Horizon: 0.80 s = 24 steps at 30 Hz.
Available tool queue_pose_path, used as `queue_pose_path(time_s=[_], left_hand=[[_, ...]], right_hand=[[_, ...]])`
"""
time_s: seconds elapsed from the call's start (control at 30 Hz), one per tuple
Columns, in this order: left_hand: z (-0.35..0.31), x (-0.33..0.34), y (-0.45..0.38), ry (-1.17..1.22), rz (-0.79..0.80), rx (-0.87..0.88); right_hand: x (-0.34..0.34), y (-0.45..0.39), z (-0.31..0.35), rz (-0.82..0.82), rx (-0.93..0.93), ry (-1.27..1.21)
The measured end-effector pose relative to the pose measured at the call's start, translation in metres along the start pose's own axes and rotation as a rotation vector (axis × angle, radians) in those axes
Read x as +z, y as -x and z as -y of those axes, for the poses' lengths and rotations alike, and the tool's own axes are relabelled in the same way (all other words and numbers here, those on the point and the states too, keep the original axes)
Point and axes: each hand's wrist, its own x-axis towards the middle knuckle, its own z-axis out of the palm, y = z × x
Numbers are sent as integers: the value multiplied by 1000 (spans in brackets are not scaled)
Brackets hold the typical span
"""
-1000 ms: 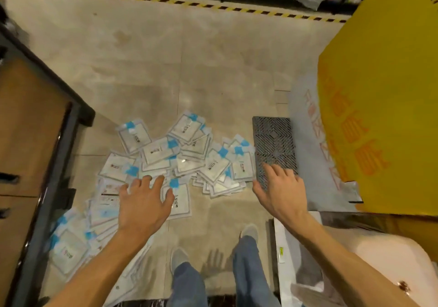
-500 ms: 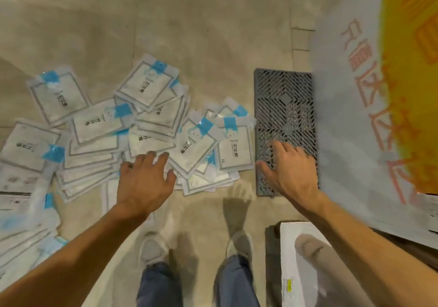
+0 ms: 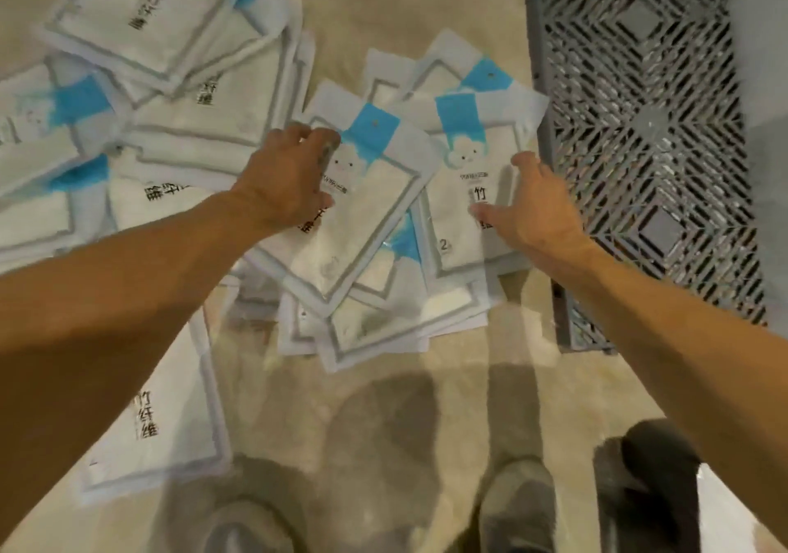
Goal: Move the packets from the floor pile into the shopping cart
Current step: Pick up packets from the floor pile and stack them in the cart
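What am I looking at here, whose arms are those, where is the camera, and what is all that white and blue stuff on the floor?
This is one picture from a camera worn on a person's head, looking down. The two bare arms are that person's own, and their shoes show at the bottom. On the beige floor lies a loose pile of flat white packets with blue tabs. The left hand rests on a tilted packet atop the pile. The right hand is spread over the packet beside it; whether it touches is unclear. Nothing is lifted yet. At right lies a grey metal grate. No shopping cart shows.
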Motion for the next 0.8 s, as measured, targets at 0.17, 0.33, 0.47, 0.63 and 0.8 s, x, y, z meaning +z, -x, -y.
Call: queue_pose_path(time_s=[0.17,0.33,0.47,0.63,0.8], left_hand=[[17,6,-23,-9,3,-215],[12,-4,-17,-67,125,-420],[17,-8,-18,-21,223,-466],[6,-4,-6,-3,223,-428],[-3,4,3,-33,198,-408]], right_hand=[[15,-17,-10,-2,114,-127],[9,-21,-5,117,238,-259],[14,-21,-9,203,292,-482],[22,-7,-18,211,322,-902],[24,3,-30,195,369,-1138]])
